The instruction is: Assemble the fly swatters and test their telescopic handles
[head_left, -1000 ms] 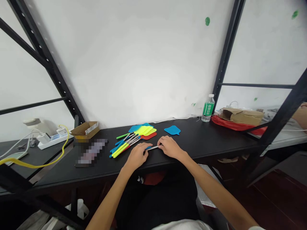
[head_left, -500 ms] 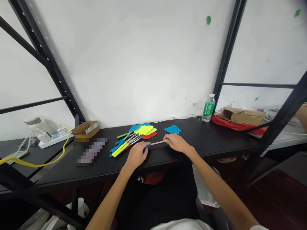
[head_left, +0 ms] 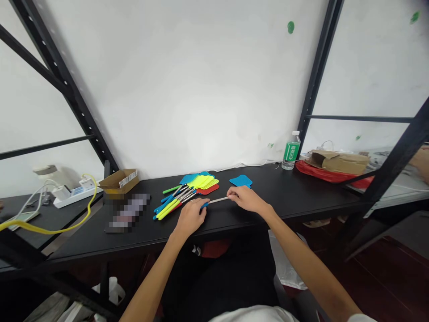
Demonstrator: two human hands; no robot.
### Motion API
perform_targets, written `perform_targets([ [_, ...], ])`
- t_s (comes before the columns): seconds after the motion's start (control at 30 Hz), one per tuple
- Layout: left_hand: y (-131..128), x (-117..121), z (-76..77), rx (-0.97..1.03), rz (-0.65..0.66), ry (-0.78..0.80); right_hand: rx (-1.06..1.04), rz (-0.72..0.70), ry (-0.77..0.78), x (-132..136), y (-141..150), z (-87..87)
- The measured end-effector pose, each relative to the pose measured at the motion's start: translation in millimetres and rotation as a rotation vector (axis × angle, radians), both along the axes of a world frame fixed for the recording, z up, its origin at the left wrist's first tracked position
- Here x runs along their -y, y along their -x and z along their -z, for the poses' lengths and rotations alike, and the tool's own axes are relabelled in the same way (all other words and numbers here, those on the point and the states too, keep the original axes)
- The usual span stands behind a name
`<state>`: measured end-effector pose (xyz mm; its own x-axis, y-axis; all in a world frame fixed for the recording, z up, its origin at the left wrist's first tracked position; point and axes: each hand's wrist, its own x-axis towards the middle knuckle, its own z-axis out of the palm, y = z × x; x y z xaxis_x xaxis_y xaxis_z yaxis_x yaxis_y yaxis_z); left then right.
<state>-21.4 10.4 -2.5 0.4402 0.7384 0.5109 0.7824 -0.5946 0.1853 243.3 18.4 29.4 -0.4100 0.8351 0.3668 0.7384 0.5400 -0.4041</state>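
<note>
Right fingertips [head_left: 230, 193] are closed on the far end of a thin metal fly-swatter handle [head_left: 217, 201], left fingers [head_left: 197, 209] curled against its blue grip [head_left: 203, 205]; the handle is held across the black desk [head_left: 77, 237] between both hands, no head on it. A blue swatter head [head_left: 240, 180] is lying separate, just beyond the right hand [head_left: 246, 200]. Swatters with heads on [head_left: 201, 182] are fanned out in a pile just beside the left hand [head_left: 191, 218]. A pixelated object [head_left: 129, 211] is left of the pile; a cardboard box [head_left: 119, 181] and a green-labelled water bottle [head_left: 291, 152] are set well apart along the desk
</note>
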Motion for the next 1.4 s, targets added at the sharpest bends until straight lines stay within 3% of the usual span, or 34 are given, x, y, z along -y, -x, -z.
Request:
perform_targets([
  [0.4, -0.6, 3.6, -5.0, 0.03, 0.04, 0.02, -0.023, -0.013, 0.016, 6.1, 3.2, -5.0],
  [0.7, 1.0, 0.5, -5.5, 0.169, 0.036, 0.053, -0.087, -0.062, 0.102, 4.2, 1.8, -4.2],
  [1.13, 6.2, -4.6, -5.6, 0.282, -0.038, 0.068, -0.185, -0.063, 0.171, -12.9, -27.6, -1.0],
  [1.4, 5.7, -2.5, -7.6, 0.276, -0.02, 0.076, -0.245, -0.018, 0.104, -12.3, -32.5, -8.0],
])
